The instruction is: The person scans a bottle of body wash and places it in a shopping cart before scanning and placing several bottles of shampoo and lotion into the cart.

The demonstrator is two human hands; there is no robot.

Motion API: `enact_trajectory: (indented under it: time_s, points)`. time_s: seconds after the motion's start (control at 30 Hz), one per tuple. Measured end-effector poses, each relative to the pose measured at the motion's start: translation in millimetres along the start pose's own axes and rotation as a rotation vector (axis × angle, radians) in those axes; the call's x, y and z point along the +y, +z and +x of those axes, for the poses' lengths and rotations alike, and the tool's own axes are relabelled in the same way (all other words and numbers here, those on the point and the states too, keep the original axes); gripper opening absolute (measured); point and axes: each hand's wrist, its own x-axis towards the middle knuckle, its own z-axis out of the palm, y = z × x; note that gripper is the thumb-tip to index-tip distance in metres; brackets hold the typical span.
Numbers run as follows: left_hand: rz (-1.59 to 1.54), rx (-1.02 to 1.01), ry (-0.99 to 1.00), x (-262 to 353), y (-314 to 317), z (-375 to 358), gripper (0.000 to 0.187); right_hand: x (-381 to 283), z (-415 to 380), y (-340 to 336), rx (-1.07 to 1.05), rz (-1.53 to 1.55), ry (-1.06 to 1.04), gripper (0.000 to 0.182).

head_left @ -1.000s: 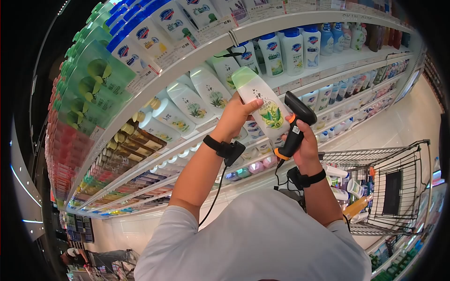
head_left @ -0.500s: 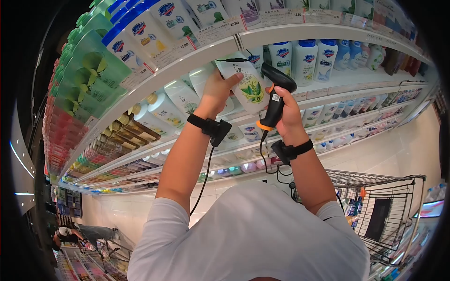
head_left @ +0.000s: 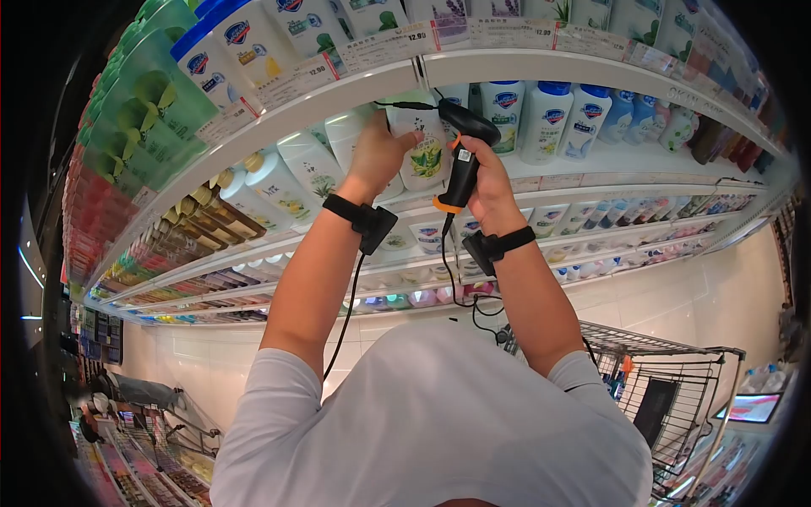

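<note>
My left hand (head_left: 382, 155) grips a white body wash bottle (head_left: 427, 159) with a green plant print, its thumb across the front and the other fingers hidden. The bottle stands near the front edge of the shelf, in line with similar white bottles (head_left: 306, 165) to its left. In my right hand (head_left: 492, 182) is a black and orange handheld barcode scanner (head_left: 462, 173), held by its handle. Its head lies just right of the bottle's upper part. A cable hangs from the scanner's base. Black straps with small boxes circle both wrists.
Blue-capped bottles (head_left: 547, 122) line the same shelf to the right. Above is a shelf edge with price tags (head_left: 384, 42). A wire shopping cart (head_left: 676, 397) stands at the lower right. At the far left, a person (head_left: 139, 390) is near another cart.
The bottle, tilted and in front of the shelf before, is now more upright and farther back among the others. Both hands moved with it, the scanner staying alongside. The view has shifted slightly.
</note>
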Motion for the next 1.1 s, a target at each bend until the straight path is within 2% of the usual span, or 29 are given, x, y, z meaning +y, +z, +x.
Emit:
enact_trajectory:
  time_s: [0.2, 0.33, 0.4, 0.43, 0.5, 0.53, 0.6, 0.7, 1.0, 1.1]
  points:
    - [0.030, -0.074, -0.080, -8.4, 6.6, -8.8, 0.045, -0.7, 8.4, -3.6, -0.048, 0.030, -0.033, 0.029]
    - [0.083, -0.053, -0.076, -17.4, 5.0, -12.5, 0.044, 3.2, 16.1, -10.0, -0.075, 0.032, -0.039, 0.028]
    - [0.315, 0.009, 0.056, -17.0, 2.5, -19.3, 0.040, 3.7, 17.5, -11.3, -0.101, 0.005, -0.047, 0.028]
    - [0.315, 0.016, 0.048, -9.0, 2.0, -25.1, 0.040, 3.8, 17.3, -11.4, -0.122, -0.019, -0.061, 0.028]
    - [0.714, 0.075, -0.011, 7.1, 0.9, -37.5, 0.035, 2.9, 15.8, -8.9, -0.122, -0.041, -0.053, 0.028]
    - [0.714, 0.079, -0.020, 9.0, 0.2, -41.5, 0.035, 2.8, 15.7, -8.5, -0.121, -0.062, -0.057, 0.028]
    - [0.920, 0.021, -0.099, 9.9, -1.8, -47.5, 0.028, 2.5, 19.0, -12.2, -0.119, -0.068, -0.019, 0.028]
    - [1.007, -0.011, -0.101, 0.7, 2.3, -50.1, 0.028, 3.9, 22.3, -12.7, -0.125, -0.083, -0.014, 0.028]
    - [1.009, 0.038, -0.010, -27.0, 0.9, -51.4, 0.025, 7.9, 26.1, -16.4, -0.139, -0.147, -0.014, 0.027]
    - [1.050, 0.018, -0.051, -26.1, 0.7, -54.1, 0.023, 10.3, 27.6, -15.8, -0.127, -0.158, -0.001, 0.027]
